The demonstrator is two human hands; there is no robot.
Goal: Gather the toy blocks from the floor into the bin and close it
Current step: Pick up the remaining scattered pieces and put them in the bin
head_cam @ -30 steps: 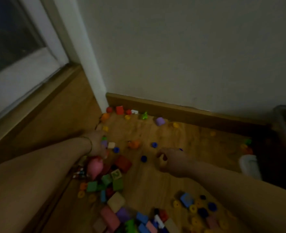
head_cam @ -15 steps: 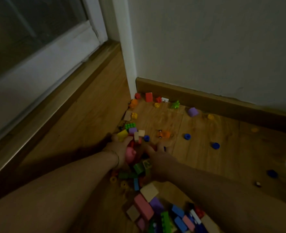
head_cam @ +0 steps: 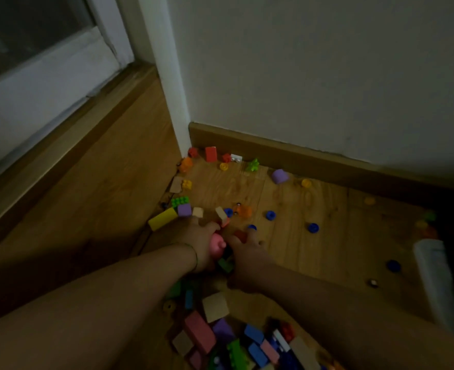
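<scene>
Head view, nearest first: a heap of blocks (head_cam: 220,332) lies on the wood floor (head_cam: 314,263). Beyond it, the left hand (head_cam: 198,243) curls round a pink toy (head_cam: 216,245). The right hand (head_cam: 247,259) covers more blocks (grip unclear). Farther, a yellow block (head_cam: 163,218) lies flat, slanting near-left to far-right. A pale shape (head_cam: 431,273) at the right shows no contents.

dim indoor light, dark shadow at lower left and right edge, soft blur throughout, wide-angle bending near borders
</scene>
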